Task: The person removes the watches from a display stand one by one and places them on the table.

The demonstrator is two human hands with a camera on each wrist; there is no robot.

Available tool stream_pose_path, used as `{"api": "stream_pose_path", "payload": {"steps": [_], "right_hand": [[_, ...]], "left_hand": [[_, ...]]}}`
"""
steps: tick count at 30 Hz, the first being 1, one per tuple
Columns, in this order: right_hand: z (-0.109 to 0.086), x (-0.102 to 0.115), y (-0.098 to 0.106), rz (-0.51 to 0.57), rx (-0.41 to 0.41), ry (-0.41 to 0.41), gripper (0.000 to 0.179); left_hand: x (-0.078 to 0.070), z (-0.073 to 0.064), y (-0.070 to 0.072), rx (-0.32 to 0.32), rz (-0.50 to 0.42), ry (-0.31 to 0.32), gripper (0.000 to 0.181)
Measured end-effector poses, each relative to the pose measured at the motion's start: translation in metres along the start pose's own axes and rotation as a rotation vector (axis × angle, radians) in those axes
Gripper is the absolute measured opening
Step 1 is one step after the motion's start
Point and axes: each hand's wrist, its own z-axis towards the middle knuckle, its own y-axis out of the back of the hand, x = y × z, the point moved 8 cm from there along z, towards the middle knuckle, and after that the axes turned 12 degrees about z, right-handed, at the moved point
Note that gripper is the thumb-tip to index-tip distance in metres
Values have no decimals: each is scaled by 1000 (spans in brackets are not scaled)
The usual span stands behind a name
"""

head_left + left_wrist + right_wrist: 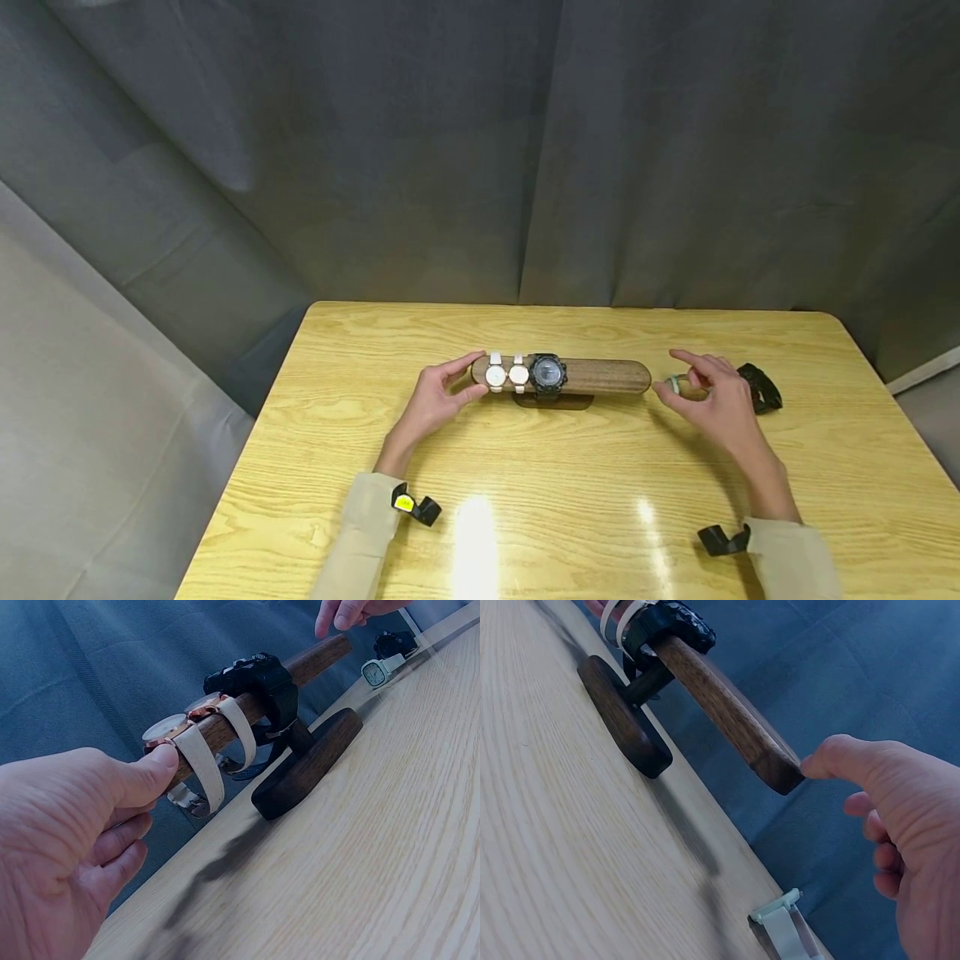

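A wooden watch stand (607, 376) carries two watches with white straps, a left one (495, 376) and a right one (518, 375), and a chunky black watch (548, 373). At the bar's left end my left hand (435, 402) grips the wood between thumb and fingers, the thumb beside the first white-strapped watch. My right hand (716, 404) is at the bar's other end, thumb and forefinger spread apart. Its thumb tip is at the end of the bar in the right wrist view; whether they touch I cannot tell. Nothing is held in that hand.
A pale green square-faced watch (373, 673) is on the wooden table (570, 483) near my right hand. Behind it lies another black watch (761, 389). A dark grey curtain (420, 167) hangs along the table's back edge.
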Motion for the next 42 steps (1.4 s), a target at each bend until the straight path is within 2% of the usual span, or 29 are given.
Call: {"api": "stream_pose_path", "payload": {"steps": [15,18,25,30,37,42], "right_hand": [[1,4,-9,107,85,-23,55],[0,2,-11,123,120,-63,54],[-2,-12,-19,140,214,-230,55],[1,-17,-28,168,274,-264,58],[3,-21,-35,151,306,-308,61],[3,-24,-41,240,306,-315,62]], "left_hand": [[-2,0,1,-6,20,-4,55],[-1,0,0,-4,11,-6,55],[0,-1,-2,8,-7,-4,57],[-1,-2,-1,2,-5,-1,56],[0,-1,-1,1,-3,-13,55],[-1,0,-1,5,-1,-30,56]]}}
